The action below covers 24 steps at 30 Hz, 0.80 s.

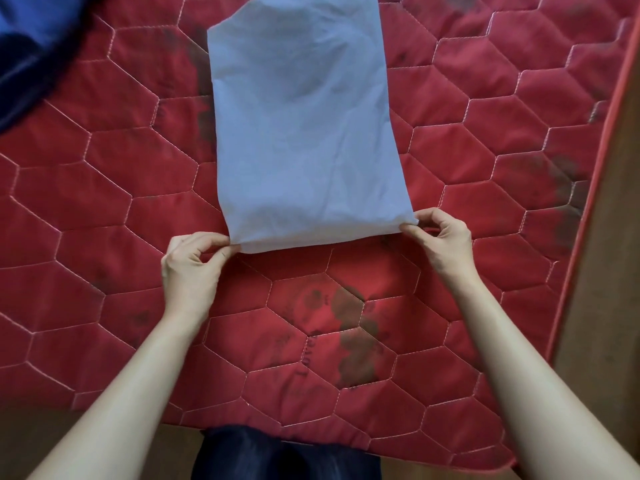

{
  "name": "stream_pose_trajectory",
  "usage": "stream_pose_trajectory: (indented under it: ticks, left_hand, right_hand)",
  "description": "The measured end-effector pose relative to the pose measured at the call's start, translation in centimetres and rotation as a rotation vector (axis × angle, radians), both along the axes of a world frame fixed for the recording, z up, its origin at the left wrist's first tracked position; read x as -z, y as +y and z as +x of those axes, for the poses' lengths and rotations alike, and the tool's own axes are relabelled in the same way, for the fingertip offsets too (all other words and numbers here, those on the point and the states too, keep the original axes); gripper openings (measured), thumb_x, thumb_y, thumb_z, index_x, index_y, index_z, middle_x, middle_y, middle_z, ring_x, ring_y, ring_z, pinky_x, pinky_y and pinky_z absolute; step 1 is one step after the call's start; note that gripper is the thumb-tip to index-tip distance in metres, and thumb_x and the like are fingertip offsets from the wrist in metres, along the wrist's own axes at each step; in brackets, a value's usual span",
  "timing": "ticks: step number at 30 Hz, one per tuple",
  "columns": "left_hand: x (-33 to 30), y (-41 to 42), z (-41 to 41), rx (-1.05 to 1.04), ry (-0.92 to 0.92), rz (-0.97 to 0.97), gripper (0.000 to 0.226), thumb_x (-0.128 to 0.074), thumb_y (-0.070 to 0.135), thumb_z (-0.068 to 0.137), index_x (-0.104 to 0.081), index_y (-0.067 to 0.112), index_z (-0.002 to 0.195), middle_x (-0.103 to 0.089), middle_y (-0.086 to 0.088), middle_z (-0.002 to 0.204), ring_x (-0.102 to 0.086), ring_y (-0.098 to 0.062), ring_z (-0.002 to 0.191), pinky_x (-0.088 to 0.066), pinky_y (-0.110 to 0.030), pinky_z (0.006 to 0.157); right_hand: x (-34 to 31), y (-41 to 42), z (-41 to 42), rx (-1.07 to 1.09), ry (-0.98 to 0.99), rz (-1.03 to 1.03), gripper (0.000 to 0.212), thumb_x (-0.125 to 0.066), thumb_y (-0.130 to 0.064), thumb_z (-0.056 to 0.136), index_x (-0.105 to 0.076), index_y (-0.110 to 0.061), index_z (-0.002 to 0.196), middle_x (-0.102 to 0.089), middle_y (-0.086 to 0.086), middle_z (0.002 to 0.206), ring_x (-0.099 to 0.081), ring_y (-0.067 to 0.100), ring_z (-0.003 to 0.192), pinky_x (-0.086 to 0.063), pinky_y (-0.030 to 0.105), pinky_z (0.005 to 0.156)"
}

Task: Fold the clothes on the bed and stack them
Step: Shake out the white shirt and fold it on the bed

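Note:
A light blue garment (304,126) lies flat on the red quilted mattress (104,188), folded into a long strip that runs away from me past the top of the view. My left hand (194,268) pinches its near left corner between thumb and fingers. At the near right corner, my right hand (438,237) pinches the fabric the same way. Both corners sit just above the mattress surface.
Dark blue clothes (31,39) lie bunched at the far left corner. The mattress edge (588,209) runs diagonally on the right, with brown floor (609,306) beyond it. My dark trousers (287,455) show at the near edge.

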<state>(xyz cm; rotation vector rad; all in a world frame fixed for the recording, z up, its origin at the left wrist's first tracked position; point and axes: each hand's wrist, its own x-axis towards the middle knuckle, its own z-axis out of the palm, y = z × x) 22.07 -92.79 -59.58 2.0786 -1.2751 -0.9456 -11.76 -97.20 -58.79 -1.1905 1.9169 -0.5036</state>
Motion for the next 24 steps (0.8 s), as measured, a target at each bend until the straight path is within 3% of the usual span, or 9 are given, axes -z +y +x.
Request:
stream_pose_trajectory:
  ticks: [4,6,9,12,15,17,21,24]
  left_hand:
    - [-1.3,-0.6,-0.3,0.062,-0.117,-0.046,0.043,-0.079,0.031,0.078,-0.065,0.014,0.114,-0.062,-0.002,0.119,-0.050,-0.017,0.115,-0.034,-0.018,0.099]
    - [-2.2,-1.5,-1.0,0.116,-0.289,-0.247,0.047,-0.067,0.031,0.088,-0.055,0.009,0.128,-0.052,-0.010,0.134,-0.043,-0.024,0.126,-0.029,-0.027,0.108]
    - [-2.1,-2.9,-4.7,0.308,-0.457,-0.391,0.044,-0.047,0.019,0.094,-0.048,0.006,0.136,-0.045,-0.014,0.145,-0.034,-0.030,0.138,-0.022,-0.041,0.114]
    - [0.2,-3.8,-8.5,0.525,-0.601,-0.138,0.052,-0.036,0.021,0.099,-0.029,0.008,0.149,-0.020,-0.012,0.159,-0.014,-0.030,0.148,-0.008,-0.048,0.118]
    - [3.9,-4.4,-7.9,0.535,-0.683,0.061,0.060,-0.024,0.033,0.101,-0.002,0.017,0.154,0.004,-0.009,0.162,0.004,-0.024,0.149,0.002,-0.050,0.119]
    - [4.9,-4.5,-6.8,0.458,-0.633,0.077,0.060,-0.023,0.036,0.100,-0.005,0.018,0.154,0.001,-0.009,0.162,0.000,-0.024,0.149,0.001,-0.048,0.119]
    - [4.4,-4.4,-5.0,0.203,-0.620,0.191,0.058,-0.032,0.027,0.103,-0.011,0.009,0.153,-0.003,-0.014,0.161,-0.005,-0.027,0.149,-0.006,-0.051,0.119]
    - [2.9,-5.2,-4.0,0.212,-0.694,0.056,0.062,-0.036,0.025,0.100,-0.011,0.004,0.152,-0.005,-0.019,0.160,-0.005,-0.030,0.149,-0.003,-0.049,0.119]
  right_hand:
    - [-0.7,-0.3,1.4,0.003,0.153,-0.089,0.032,-0.066,-0.032,0.089,-0.062,-0.018,0.118,-0.061,-0.006,0.117,-0.054,0.009,0.110,-0.038,0.022,0.097]
    - [-1.3,-1.1,3.4,-0.074,0.281,-0.250,0.038,-0.059,-0.024,0.094,-0.055,-0.007,0.128,-0.056,0.006,0.129,-0.048,0.021,0.122,-0.031,0.022,0.104]
    - [-1.1,-2.1,8.6,-0.259,0.333,-0.384,0.039,-0.053,-0.013,0.095,-0.054,0.001,0.132,-0.051,0.019,0.137,-0.043,0.034,0.133,-0.030,0.041,0.114]
    - [0.8,-2.1,13.9,-0.511,0.384,-0.369,0.044,-0.042,-0.016,0.098,-0.046,-0.002,0.140,-0.039,0.019,0.149,-0.030,0.034,0.142,-0.020,0.049,0.116]
    - [3.9,-1.9,14.1,-0.696,0.574,-0.199,0.056,-0.019,-0.037,0.100,-0.027,-0.016,0.151,-0.020,0.008,0.159,-0.012,0.024,0.148,-0.002,0.046,0.119]
    - [5.5,-2.1,11.5,-0.652,0.675,-0.139,0.059,-0.014,-0.045,0.099,-0.018,-0.022,0.153,-0.012,0.003,0.161,-0.008,0.021,0.149,-0.001,0.046,0.119]
    - [6.1,-2.4,5.9,-0.399,0.761,-0.028,0.055,-0.023,-0.040,0.103,-0.015,-0.021,0.154,-0.009,0.006,0.162,-0.007,0.024,0.149,-0.005,0.051,0.119]
    - [4.7,-3.0,4.6,-0.329,0.782,-0.097,0.055,-0.029,-0.035,0.102,-0.023,-0.013,0.152,-0.013,0.015,0.160,-0.010,0.029,0.148,-0.006,0.052,0.119]
